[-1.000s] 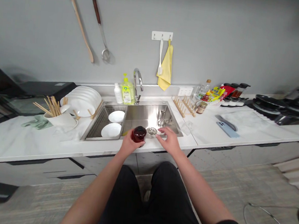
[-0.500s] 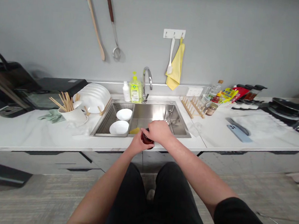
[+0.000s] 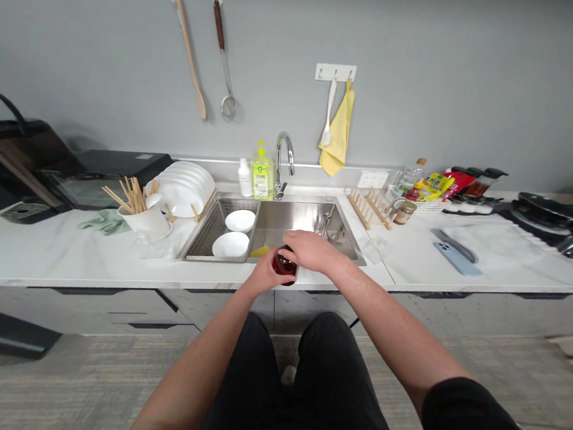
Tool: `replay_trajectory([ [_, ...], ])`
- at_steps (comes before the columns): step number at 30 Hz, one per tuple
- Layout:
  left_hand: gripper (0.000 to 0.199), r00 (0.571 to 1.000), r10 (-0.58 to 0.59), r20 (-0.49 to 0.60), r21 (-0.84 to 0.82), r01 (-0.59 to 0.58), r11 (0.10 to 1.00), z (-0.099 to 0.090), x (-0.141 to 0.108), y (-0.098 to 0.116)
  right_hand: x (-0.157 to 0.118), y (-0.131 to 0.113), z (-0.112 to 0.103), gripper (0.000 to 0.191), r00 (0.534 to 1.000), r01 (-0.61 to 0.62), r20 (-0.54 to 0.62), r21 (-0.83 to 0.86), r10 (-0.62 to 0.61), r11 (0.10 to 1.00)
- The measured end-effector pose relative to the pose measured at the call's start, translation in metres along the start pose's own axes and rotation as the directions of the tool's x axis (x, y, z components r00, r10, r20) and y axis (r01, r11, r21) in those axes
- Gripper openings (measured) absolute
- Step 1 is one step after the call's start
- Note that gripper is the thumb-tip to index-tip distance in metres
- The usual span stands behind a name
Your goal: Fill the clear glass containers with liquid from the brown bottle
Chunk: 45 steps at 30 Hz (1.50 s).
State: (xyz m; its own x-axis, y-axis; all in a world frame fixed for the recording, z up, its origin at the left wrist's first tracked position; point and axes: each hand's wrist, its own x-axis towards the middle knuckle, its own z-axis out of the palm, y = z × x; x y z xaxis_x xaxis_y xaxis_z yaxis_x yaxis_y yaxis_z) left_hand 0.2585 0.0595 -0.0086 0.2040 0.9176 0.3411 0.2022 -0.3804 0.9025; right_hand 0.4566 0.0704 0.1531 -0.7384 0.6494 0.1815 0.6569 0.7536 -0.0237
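Change: the right hand (image 3: 311, 250) has come across from beside the sink drain and now lies over the top of the dark red cup (image 3: 284, 267); a moment ago it was open and apart from it.
Left hand: (image 3: 262, 276) its fingers (image 3: 272, 269) are closed around the side of the cup from below.
Right hand: its fingers (image 3: 289, 240) curl down on the cup's top, so both hands grip it.
Dark red cup: held between both hands, just over the front edge of the stainless steel sink (image 3: 306, 218); the hands hide most of it, so what is inside is hard to tell.
Sink: a yellow sponge (image 3: 259, 251) lies in the basin near the front left corner, close to the hands.
Wire drying rack: (image 3: 215, 230) set in the left side of the sink, carrying two white bowls (image 3: 230, 244).
White mug: (image 3: 145, 224) stands on the table (image 3: 52, 255) packed with wooden chopsticks (image 3: 130, 195).
Plates: a stack of white plates (image 3: 183, 189) stands upright behind the mug.
Wooden dish rack: (image 3: 370, 209) stands to the right of the sink, holding nothing.
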Motion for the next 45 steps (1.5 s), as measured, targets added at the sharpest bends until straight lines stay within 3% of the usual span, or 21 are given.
replay_trajectory([
  [4, 0.088, 1.0, 0.007, -0.007, -0.016, -0.007, 1.0, 0.001, 0.001, 0.0, -0.01, 0.008, -0.011, 0.016, 0.999, 0.04, -0.013, 0.124, -0.038, 0.992],
  [8, 0.095, 1.0, 0.022, -0.011, -0.004, -0.022, 1.0, 0.001, 0.001, -0.002, -0.012, 0.004, -0.016, 0.041, 0.999, 0.012, -0.043, 0.158, -0.005, 0.987],
  [12, 0.088, 1.0, 0.015, -0.001, 0.01, -0.015, 1.0, 0.001, 0.001, -0.001, -0.007, -0.008, -0.015, 0.034, 0.993, -0.115, 0.02, 0.045, 0.114, 0.992],
  [16, 0.086, 1.0, 0.019, -0.014, 0.026, -0.018, 0.999, 0.0, 0.001, 0.003, -0.006, -0.011, -0.015, 0.016, 0.999, -0.038, 0.027, 0.056, 0.037, 0.998],
  [19, 0.09, 1.0, 0.029, -0.005, 0.024, -0.029, 0.999, 0.0, 0.001, 0.005, -0.01, -0.011, -0.017, 0.025, 1.0, 0.008, 0.003, 0.1, -0.008, 0.995],
  [25, 0.08, 1.0, -0.001, -0.021, 0.043, 0.001, 0.999, 0.001, 0.0, 0.005, -0.007, -0.016, -0.016, 0.03, 0.995, -0.1, -0.029, 0.005, 0.1, 0.995],
  [28, 0.082, 1.0, 0.01, -0.02, 0.037, -0.009, 0.999, 0.001, 0.0, 0.005, -0.007, -0.012, -0.018, 0.018, 0.999, -0.036, 0.002, 0.042, 0.036, 0.998],
  [31, 0.087, 1.0, 0.019, -0.02, 0.039, -0.018, 0.999, 0.001, 0.001, 0.005, -0.01, -0.008, -0.021, 0.023, 1.0, 0.021, -0.008, 0.106, -0.02, 0.994],
  [38, 0.082, 1.0, 0.008, -0.021, 0.014, -0.008, 1.0, 0.002, 0.0, 0.003, -0.006, -0.017, -0.02, 0.034, 0.988, -0.154, -0.024, -0.002, 0.154, 0.988],
  [41, 0.085, 1.0, 0.018, -0.024, 0.045, -0.017, 0.999, 0.002, -0.001, 0.002, -0.004, -0.017, -0.022, 0.018, 0.996, -0.094, 0.009, 0.013, 0.094, 0.995],
  [45, 0.087, 0.999, 0.003, -0.036, 0.071, -0.001, 0.997, 0.001, 0.0, -0.002, -0.008, -0.012, -0.025, 0.025, 1.0, 0.019, 0.022, 0.095, -0.021, 0.995],
])
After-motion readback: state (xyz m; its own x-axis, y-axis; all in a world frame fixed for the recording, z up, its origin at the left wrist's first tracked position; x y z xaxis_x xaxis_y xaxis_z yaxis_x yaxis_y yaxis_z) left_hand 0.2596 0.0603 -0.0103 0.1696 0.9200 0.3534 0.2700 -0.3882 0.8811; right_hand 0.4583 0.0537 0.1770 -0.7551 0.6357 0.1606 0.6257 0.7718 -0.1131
